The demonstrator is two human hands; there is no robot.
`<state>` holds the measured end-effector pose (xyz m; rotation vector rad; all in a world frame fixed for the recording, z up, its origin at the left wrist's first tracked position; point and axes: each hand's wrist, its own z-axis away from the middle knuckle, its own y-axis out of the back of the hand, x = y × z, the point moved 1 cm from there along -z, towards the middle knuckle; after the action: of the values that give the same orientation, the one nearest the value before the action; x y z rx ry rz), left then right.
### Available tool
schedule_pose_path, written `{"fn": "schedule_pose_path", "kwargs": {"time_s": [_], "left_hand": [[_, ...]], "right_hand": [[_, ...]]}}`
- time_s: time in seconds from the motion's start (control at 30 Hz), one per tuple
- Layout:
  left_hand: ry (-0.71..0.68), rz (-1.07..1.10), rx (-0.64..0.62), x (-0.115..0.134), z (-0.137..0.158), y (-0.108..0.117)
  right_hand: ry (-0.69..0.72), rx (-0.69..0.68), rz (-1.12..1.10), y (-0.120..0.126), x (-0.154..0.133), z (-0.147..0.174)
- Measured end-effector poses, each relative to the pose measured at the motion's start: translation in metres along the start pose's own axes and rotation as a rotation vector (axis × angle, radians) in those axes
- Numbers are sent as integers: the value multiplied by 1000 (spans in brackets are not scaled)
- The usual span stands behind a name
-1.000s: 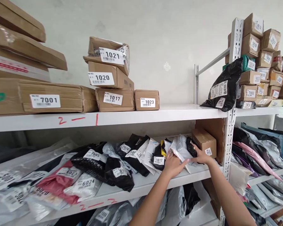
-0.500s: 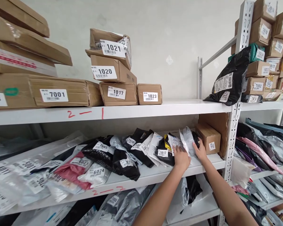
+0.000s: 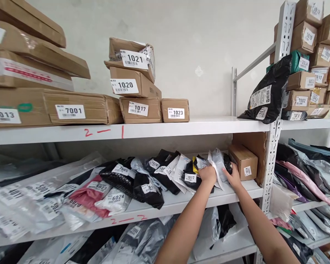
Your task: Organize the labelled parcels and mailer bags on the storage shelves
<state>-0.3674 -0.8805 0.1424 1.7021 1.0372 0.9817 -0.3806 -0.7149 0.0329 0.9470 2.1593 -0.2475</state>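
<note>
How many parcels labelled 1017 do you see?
2: a cardboard box on the upper shelf, left of box 1023, and a black parcel beside the left hand. More may be hidden or unreadable.

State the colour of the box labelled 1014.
The box is brown, seen best in the head view.

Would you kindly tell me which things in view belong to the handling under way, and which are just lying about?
Seemingly in use:
left hand
right hand
grey packet between the hands
small black packet at the right hand

Just lying about:
box labelled 1014
box labelled 1023
pink packet
large black bag
</note>
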Motion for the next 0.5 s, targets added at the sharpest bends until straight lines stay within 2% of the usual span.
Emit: {"fn": "schedule_pose_path", "kwargs": {"time_s": [0.27, 0.43, 0.5], "left_hand": [[-43, -23, 186, 4, 9, 9], [116, -37, 290, -7, 15, 25], [187, -26, 263, -13, 19, 32]], "right_hand": [[-151, -42, -17, -5, 8, 0], [-143, -46, -21, -2, 3, 0], [-158, -55, -22, -1, 1, 0]]}}
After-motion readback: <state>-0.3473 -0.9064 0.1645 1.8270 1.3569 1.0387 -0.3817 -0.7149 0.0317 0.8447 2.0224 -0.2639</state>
